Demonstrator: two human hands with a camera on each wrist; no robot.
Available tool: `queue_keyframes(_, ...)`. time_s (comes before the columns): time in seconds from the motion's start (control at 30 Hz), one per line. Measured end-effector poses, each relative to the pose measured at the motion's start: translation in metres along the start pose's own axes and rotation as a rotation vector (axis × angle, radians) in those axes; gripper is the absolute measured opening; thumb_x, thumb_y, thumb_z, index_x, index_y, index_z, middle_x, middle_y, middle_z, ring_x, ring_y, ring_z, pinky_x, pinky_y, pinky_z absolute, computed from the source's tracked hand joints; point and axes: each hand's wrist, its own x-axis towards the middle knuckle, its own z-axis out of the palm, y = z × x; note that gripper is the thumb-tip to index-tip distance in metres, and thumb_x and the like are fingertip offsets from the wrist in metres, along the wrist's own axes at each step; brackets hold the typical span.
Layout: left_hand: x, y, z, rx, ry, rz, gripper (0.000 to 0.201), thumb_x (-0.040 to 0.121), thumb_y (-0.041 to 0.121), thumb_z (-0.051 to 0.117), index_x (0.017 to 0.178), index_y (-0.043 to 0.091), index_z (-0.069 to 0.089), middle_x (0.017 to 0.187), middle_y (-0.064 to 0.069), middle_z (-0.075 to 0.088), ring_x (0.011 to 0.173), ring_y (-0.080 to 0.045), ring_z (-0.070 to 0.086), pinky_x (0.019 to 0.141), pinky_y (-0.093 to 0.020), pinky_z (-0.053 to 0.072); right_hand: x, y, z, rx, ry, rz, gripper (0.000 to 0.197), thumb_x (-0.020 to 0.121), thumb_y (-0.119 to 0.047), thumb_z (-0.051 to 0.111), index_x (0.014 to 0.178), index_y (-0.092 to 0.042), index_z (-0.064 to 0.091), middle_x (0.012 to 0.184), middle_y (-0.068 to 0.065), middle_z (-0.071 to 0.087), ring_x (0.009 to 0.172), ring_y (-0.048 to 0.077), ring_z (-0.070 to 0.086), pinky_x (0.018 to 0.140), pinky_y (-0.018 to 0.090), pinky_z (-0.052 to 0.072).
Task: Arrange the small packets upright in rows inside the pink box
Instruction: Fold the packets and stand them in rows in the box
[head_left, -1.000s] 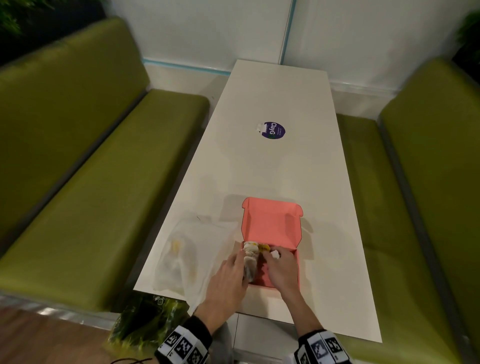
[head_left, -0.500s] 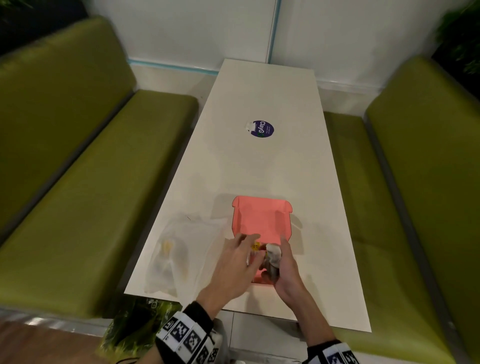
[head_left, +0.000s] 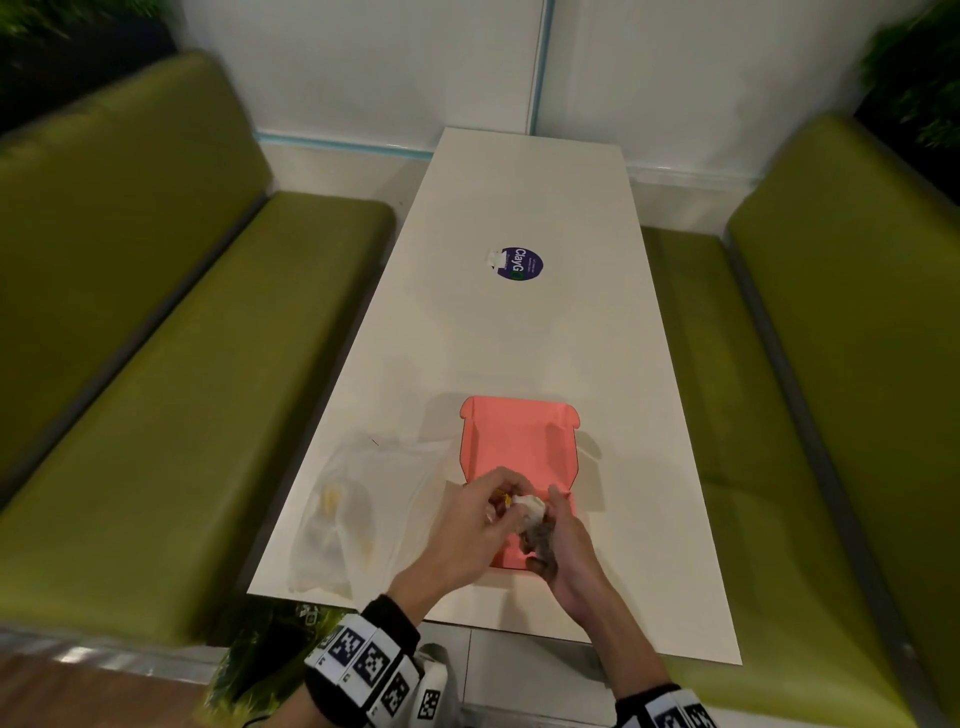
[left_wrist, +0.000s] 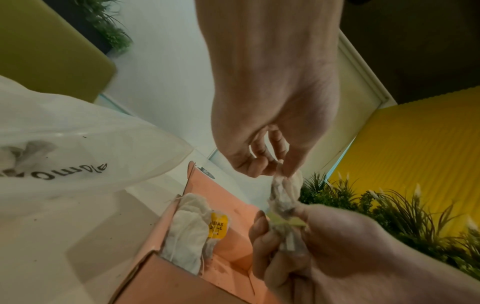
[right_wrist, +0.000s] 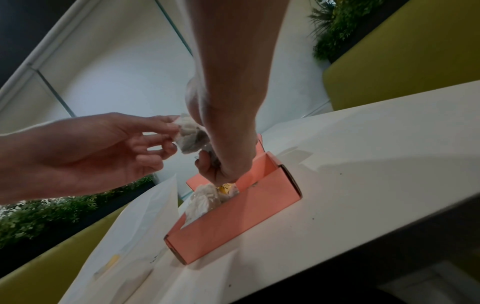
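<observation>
A long white counter (head_left: 519, 338) runs away from the viewer between two green benches, seen from the head camera above.

At about 8 o'clock from the counter's middle, near its left edge, a clear plastic bag (head_left: 358, 514) lies flat, with a few pale and yellow items showing dimly inside.

Just right of the bag, at about 6 o'clock, sits the pink box (head_left: 519, 447), its lid folded open and standing toward 12 o'clock. Inside the box, against its left wall, several white tea bags (left_wrist: 187, 224) stand upright in a row, one showing a yellow paper tag (left_wrist: 218, 226).

Both hands meet above the near half of the box. The left hand (head_left: 472, 525) comes in from 7 o'clock; its thumb and fingertips pinch the top of a crumpled white tea bag from a small bunch of tea bags (head_left: 535, 519), while its other fingers curl loosely. The right hand (head_left: 561, 540) comes in from 5 o'clock, its fingers wrapped around the lower part of that bunch. The bunch hangs above the box and does not touch it.

Farther up the counter, at 12 o'clock and well apart from the box, is a round dark purple sticker (head_left: 519, 263).
</observation>
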Motion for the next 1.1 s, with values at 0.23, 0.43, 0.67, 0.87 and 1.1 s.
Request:
queue_keyframes(0.23, 0.000, 0.001, -0.020, -0.178, 0.059, 0.014, 0.021, 0.085, -0.011, 0.053, 0.086, 0.008, 0.063, 0.090, -0.001, 0.065, 0.079, -0.011, 0.060, 0.062, -0.023, 0.048, -0.001, -0.008, -0.010, -0.023, -0.001, -0.104, 0.025, 0.094, -0.029, 0.057, 0.099, -0.011, 0.074, 0.073, 0.001, 0.061, 0.057, 0.012, 0.047, 0.046, 0.023, 0.033)
queue_keyframes(0.43, 0.005, 0.002, -0.029, -0.276, 0.011, 0.031, 0.016, 0.084, -0.021, 0.047, 0.082, -0.007, 0.055, 0.086, -0.005, 0.069, 0.074, -0.021, 0.058, 0.058, -0.026, 0.046, -0.019, -0.023, -0.003, -0.093, -0.347, -0.151, 0.019, 0.098, -0.024, 0.056, 0.097, -0.008, 0.067, 0.082, 0.008, 0.058, 0.057, 0.010, 0.043, 0.046, 0.020, 0.027)
queue_keyframes(0.67, -0.001, -0.002, -0.026, -0.345, 0.137, -0.036, 0.022, 0.099, 0.003, 0.046, 0.112, 0.012, 0.062, 0.104, -0.001, 0.066, 0.086, -0.025, 0.063, 0.059, -0.031, 0.051, -0.023, -0.019, 0.002, -0.068, -0.186, -0.304, 0.012, 0.088, -0.011, 0.070, 0.090, -0.006, 0.059, 0.078, 0.011, 0.049, 0.058, 0.014, 0.039, 0.049, 0.027, 0.026)
queue_keyframes(0.87, -0.003, -0.001, -0.020, -0.280, 0.186, -0.035, 0.007, 0.094, 0.010, 0.066, 0.101, 0.011, 0.064, 0.093, -0.003, 0.068, 0.080, -0.022, 0.066, 0.057, -0.032, 0.053, -0.027, -0.014, 0.007, -0.099, -0.138, -0.363, 0.012, 0.089, -0.015, 0.070, 0.090, -0.008, 0.060, 0.070, 0.004, 0.049, 0.057, 0.013, 0.040, 0.047, 0.025, 0.028)
queue_keyframes(1.1, -0.001, -0.002, -0.027, -0.190, 0.204, -0.008, 0.010, 0.095, 0.006, 0.063, 0.093, 0.014, 0.068, 0.086, 0.006, 0.068, 0.074, -0.011, 0.061, 0.062, -0.026, 0.049, -0.027, -0.011, -0.004, -0.338, -0.026, -0.552, 0.013, 0.087, -0.017, 0.073, 0.095, -0.025, 0.068, 0.089, -0.009, 0.067, 0.083, 0.008, 0.061, 0.074, 0.022, 0.049)
